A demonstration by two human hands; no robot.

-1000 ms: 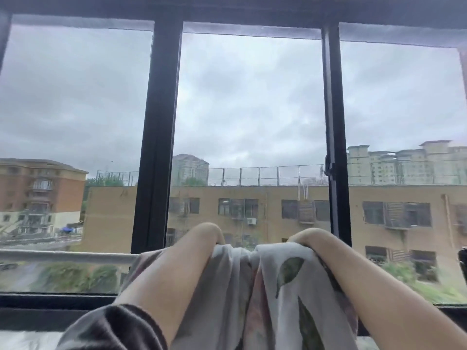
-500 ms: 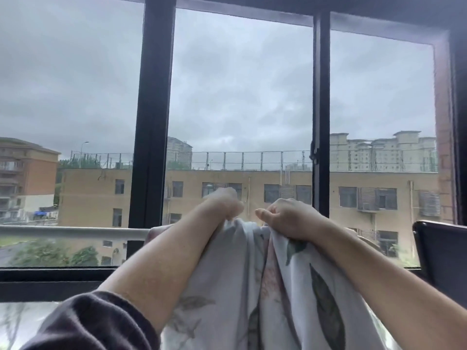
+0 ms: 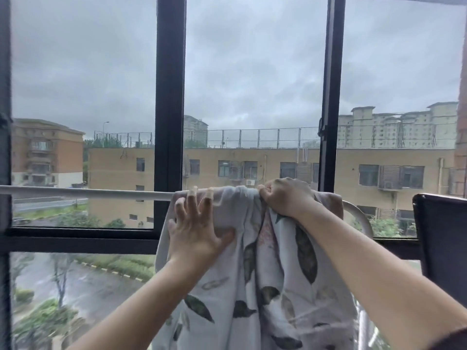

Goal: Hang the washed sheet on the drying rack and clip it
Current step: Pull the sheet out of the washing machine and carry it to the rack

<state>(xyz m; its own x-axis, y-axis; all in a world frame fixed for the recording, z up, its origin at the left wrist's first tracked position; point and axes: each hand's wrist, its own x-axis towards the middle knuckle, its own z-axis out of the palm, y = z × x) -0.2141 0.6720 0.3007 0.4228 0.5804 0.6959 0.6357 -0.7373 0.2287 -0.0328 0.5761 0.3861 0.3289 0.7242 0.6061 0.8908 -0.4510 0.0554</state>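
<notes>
The leaf-printed sheet (image 3: 227,289) is draped over the white rack rail (image 3: 88,192) that runs across in front of the window, bunched up near the rail's right end where the bar bends downward. The left hand (image 3: 195,228) lies flat against the cloth just under the rail, fingers spread and straight, their tips reaching the bar. The right hand (image 3: 285,195) is curled tight on a gathered fold of the sheet at the top of the rail. A dark panel (image 3: 442,236) stands close on the right, just beside the bend. Behind it all, the black window frame (image 3: 169,109) and tan buildings (image 3: 265,165) under grey sky
</notes>
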